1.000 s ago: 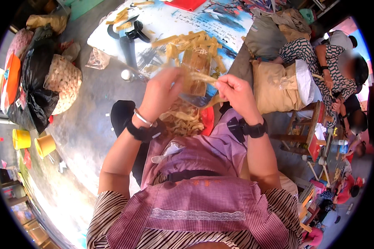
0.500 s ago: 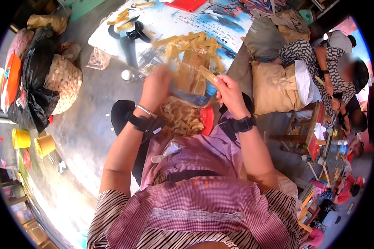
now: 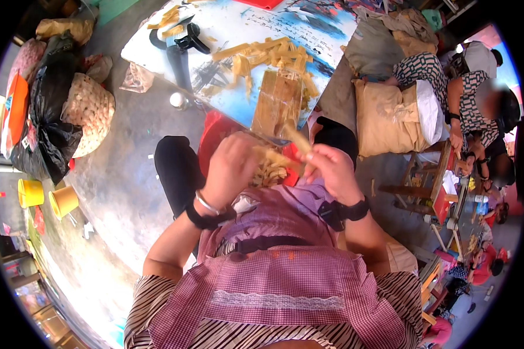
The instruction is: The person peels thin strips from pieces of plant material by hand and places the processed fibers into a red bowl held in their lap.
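My right hand (image 3: 333,170) pinches a pale yellow strip (image 3: 297,139) that points up and left, its end blurred. Opposite it, my left hand (image 3: 233,166) is curled, its fingertips smeared by motion; yellowish pieces show right beside them, and what it grips is not clear. Both hands hover over a red basin (image 3: 212,132) between my knees, which contains many curled yellowish pieces (image 3: 271,173). Past the basin, a wooden block (image 3: 273,102) with clear wrap lies at the table's near corner. A heap of similar yellow strips (image 3: 273,55) spreads behind it.
On the painted white table (image 3: 227,23) are a black strap-like object (image 3: 191,39) and a few strips. Stuffed sacks (image 3: 90,116) stand left, near yellow buckets (image 3: 63,202). At right are a tan sack (image 3: 387,119), a wooden stool (image 3: 428,180) and other people working.
Both hands have drawn back from the table's edge toward my lap. The right still holds a strip. More of the red basin's left side now shows.
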Available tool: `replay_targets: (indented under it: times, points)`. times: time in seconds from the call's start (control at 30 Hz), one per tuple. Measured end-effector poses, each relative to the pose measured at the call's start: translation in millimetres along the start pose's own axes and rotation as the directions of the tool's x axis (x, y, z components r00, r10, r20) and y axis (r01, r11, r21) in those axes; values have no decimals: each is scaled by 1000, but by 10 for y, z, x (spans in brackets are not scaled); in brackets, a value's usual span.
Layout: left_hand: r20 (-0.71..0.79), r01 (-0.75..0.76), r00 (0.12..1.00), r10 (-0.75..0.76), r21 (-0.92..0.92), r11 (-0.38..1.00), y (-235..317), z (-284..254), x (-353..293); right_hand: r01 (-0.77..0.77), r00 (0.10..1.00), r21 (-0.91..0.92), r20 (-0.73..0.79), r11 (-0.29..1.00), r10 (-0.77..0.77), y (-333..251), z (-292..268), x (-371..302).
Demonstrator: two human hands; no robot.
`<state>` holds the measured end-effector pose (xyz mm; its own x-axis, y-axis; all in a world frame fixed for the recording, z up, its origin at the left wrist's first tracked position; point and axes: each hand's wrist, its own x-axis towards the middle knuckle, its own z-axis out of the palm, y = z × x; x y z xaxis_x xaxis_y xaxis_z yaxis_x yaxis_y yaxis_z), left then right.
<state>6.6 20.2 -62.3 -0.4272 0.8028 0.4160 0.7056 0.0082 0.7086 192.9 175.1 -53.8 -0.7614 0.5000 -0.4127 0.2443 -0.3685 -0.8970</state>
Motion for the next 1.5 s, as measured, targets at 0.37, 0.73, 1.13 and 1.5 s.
replay_targets:
  times: [0.37, 0.73, 1.13, 1.5]
  points:
    - [106, -179, 983, 150, 371, 911, 16, -161, -140, -160, 902, -100, 388, 982, 187, 112, 171, -85]
    - [398, 673, 737, -546, -509, 537, 19, 65, -261, 342, 926, -372, 289, 863, -242, 142, 438, -106]
    - [515, 688, 726, -455, -546, 478, 75, 94, -258, 148, 974, -1, 175, 989, -145, 255, 393, -118]
    - [386, 264, 910, -148, -266, 927, 111, 111, -201, -138, 958, 319, 283, 938, 44, 470, 331, 117]
